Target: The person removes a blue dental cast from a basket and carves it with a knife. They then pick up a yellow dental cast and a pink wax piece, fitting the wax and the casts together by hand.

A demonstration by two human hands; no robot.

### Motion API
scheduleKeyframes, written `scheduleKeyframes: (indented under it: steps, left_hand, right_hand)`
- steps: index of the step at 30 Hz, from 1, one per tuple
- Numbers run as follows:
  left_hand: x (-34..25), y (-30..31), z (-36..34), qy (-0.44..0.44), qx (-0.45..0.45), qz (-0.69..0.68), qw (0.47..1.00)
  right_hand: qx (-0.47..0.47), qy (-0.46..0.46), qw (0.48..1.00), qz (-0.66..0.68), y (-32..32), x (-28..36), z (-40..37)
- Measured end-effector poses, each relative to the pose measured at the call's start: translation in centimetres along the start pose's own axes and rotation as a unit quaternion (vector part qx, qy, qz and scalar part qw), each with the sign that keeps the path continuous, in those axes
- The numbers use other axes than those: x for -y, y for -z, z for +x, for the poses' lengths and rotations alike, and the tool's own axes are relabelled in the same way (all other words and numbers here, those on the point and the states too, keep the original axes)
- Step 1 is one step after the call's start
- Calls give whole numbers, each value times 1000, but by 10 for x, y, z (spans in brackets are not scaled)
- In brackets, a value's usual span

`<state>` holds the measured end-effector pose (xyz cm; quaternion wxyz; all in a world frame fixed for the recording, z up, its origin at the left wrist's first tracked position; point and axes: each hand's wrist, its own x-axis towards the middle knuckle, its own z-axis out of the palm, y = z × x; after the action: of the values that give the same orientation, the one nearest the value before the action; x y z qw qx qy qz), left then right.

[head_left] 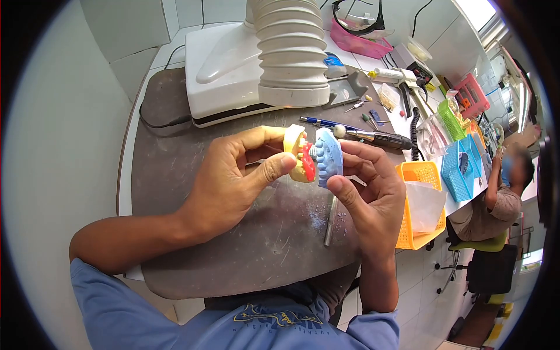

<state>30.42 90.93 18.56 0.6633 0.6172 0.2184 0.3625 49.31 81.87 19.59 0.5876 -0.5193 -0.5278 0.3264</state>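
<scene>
Over the grey-brown work mat (233, 256), my left hand (233, 175) grips a yellow dental cast (293, 140) between thumb and fingers. Red material (308, 163) covers part of its teeth side. A blue dental cast (328, 160) is pinched in my right hand (370, 189), its row of teeth turned left toward the yellow one. The two casts stand upright, very close together; whether they touch is hard to tell. Below them a metal rod (331, 221) lies on the mat beside blue shavings (318, 219). The fingertips behind both casts are partly hidden.
A white ribbed hose (291, 58) hangs over the mat before a white machine (224, 76). A handpiece (382, 139) and blue pen (332, 123) lie behind my right hand. An orange basket (402, 233) stands right, near a blue basket (458, 175). A masked person (496, 204) sits far right.
</scene>
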Motion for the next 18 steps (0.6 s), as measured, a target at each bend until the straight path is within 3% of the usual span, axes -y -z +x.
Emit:
scheduleKeyframes:
  steps: [18]
  left_hand:
    - [-1,-1,-1,6,2,14,1000]
  right_hand:
    - [2,27,998,-55,0,-5,-3]
